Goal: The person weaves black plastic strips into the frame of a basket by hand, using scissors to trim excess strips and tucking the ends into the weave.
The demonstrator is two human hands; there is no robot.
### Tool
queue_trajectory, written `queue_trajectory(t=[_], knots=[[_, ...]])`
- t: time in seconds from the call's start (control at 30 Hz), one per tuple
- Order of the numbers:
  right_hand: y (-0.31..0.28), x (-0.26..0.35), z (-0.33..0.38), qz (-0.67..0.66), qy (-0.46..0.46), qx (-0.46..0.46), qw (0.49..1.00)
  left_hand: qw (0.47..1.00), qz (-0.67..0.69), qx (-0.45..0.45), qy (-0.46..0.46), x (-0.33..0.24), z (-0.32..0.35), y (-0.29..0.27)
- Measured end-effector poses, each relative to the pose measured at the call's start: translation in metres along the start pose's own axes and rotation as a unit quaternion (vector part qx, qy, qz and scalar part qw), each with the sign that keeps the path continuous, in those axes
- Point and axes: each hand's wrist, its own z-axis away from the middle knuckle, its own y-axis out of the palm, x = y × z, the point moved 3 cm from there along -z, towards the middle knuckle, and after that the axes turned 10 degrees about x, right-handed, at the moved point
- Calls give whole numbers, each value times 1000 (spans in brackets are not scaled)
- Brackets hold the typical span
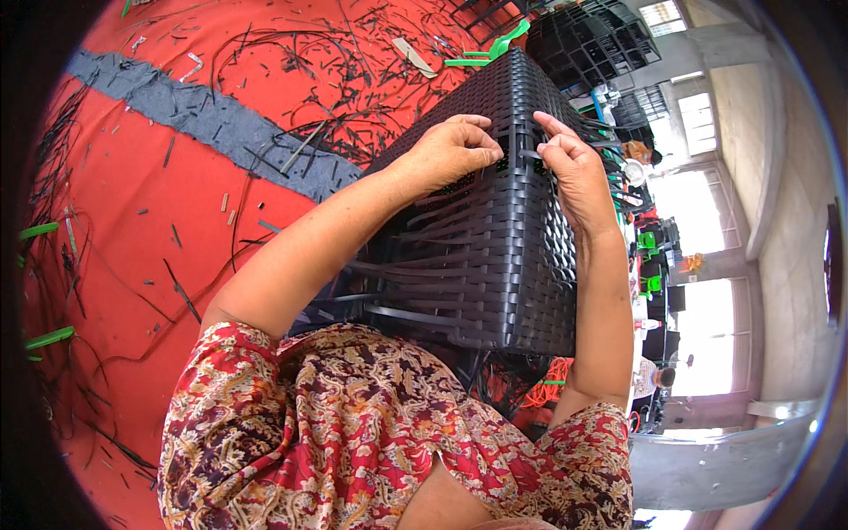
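Weaving work in hand: I see one black woven rattan furniture frame (503, 256) tipped on its side against my lap, its corner edge running up the middle of the view.
Left hand: my left hand (450, 152) lies on the frame's left face near the upper corner, its grip pinched shut on a black weaving strip (505, 148) at the corner edge.
Right hand: my right hand (570, 163) sits on the frame's right face just across the corner, fingers curled; its grip closes on a short strip end (530, 155) poking out of the weave.
Hands together: two hands, near each other, with the corner edge between them, not touching.
Loose ends: several unwoven black strands (415, 265) splay out from the frame's lower left face; I cannot count them exactly.
Floor: one red floor mat (132, 230) with one grey cloth band (203, 119) lying across it, littered with many cut black strip scraps (309, 62).
Green pieces: two green strips (44, 283) at the left rim, one green plastic piece (495, 49) beyond the frame's top.
Background: one stack of bare black metal frames (592, 40) at upper right, and one orange cord coil (548, 380) under the frame.
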Motion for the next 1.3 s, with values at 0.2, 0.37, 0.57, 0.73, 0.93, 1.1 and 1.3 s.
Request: queue_trajectory(t=[0.2, 0.37, 0.57, 0.73, 0.93, 1.1, 1.3], knots=[[5, 11, -1, 105, -1, -10, 994, 980, 197, 14, -34, -1, -10, 8], [13, 23, 2, 202, 10, 26, 979, 929, 366, -4, -52, 0, -5, 14], [16, 24, 2, 342, -31, 50, 938, 998, 62, 3, -4, -3, -6, 9], [23, 32, 6, 400, -41, 59, 914, 997, 52, 54, 15, 0, -18, 5], [38, 47, -1, 454, -113, 20, 883, 936, 347, 41, -41, 16, 11, -4], [52, 35, -18, 544, -130, 107, 822, 893, 443, -3, -82, 21, 40, -13], [45, 20, -19, 433, -60, 106, 893, 917, 377, 2, -129, 27, 27, 6]])
